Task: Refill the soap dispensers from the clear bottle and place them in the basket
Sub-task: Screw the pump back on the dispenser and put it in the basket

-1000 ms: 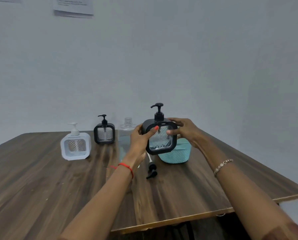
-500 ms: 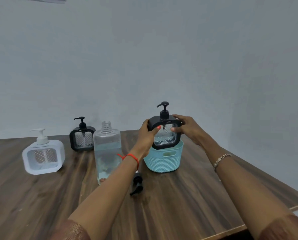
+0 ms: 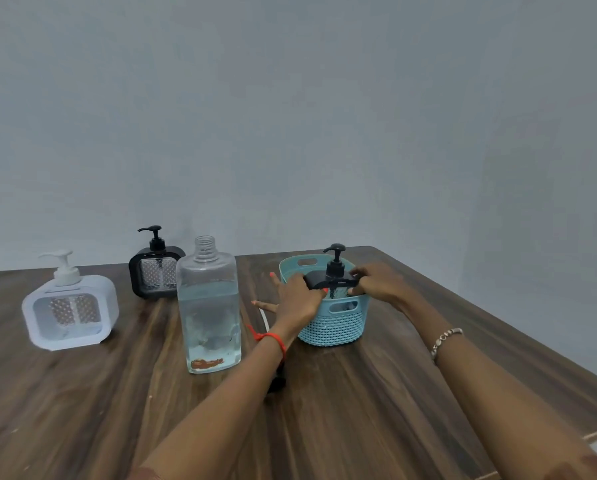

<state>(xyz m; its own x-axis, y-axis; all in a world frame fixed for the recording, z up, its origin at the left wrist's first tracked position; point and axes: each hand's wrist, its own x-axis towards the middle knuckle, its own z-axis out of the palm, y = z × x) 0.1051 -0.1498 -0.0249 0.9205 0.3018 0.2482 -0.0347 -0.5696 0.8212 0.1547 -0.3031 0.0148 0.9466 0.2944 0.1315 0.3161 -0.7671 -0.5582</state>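
The black soap dispenser (image 3: 331,282) sits low in the teal basket (image 3: 331,329), right of centre in the frame. Its body is sunk below the rim, so only its top edge and upright pump stand clear. The left hand (image 3: 298,296) covers its upper left corner with the thumb on the front face, while two fingers stick out straight toward the left of the frame. The right hand (image 3: 376,282) curls its fingers over the upper right corner, thumb pressed to the front. Each grip is clamped on the dispenser, one on either side of the pump. The basket stands on the wooden table (image 3: 376,410), and part of the dispenser shows through the handle slot in its near wall.

Left of the basket, the clear bottle (image 3: 208,306) stands upright and uncapped, well over half full of clear liquid. A reddish-brown patch near its base is too blurred to read. Behind it, a second black dispenser (image 3: 155,271) is partly hidden by the bottle's shoulder. A white dispenser (image 3: 70,310) stands apart at the left of the frame.

A black pump head (image 3: 277,381) lies on the table, mostly hidden under the left forearm. A thin white tube (image 3: 265,320) shows just left of that wrist. A red thread (image 3: 272,341) circles the left wrist and a beaded bracelet (image 3: 446,337) the right. The lower edge of the frame cuts off both forearms.
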